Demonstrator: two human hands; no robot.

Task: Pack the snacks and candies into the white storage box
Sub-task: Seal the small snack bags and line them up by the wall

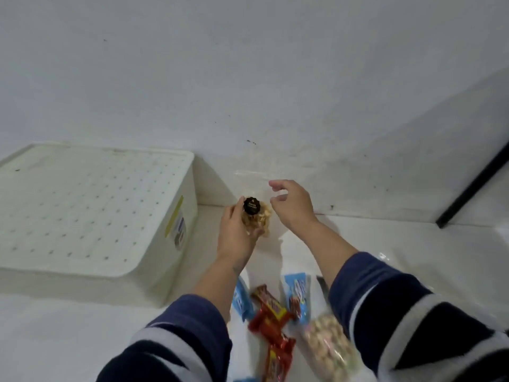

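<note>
White storage box (91, 208) stands at the left with its lid on. Just right of it the left hand (237, 235) grips a clear snack bag (257, 219) with black sticker, and the right hand (293, 205) hovers beside it, fingers loosely apart, holding nothing. Red candy bars (271, 318) and blue packets (298, 296) lie nearer on the floor

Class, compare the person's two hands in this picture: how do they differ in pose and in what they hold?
The left hand grips a clear snack bag bearing a black round label; the right hand holds nothing. The left hand's fingers curl round the bag; the right hand's fingers hang loosely curled, apart. The right hand sits farther from the white box. Both reach forward from striped sleeves.
</note>
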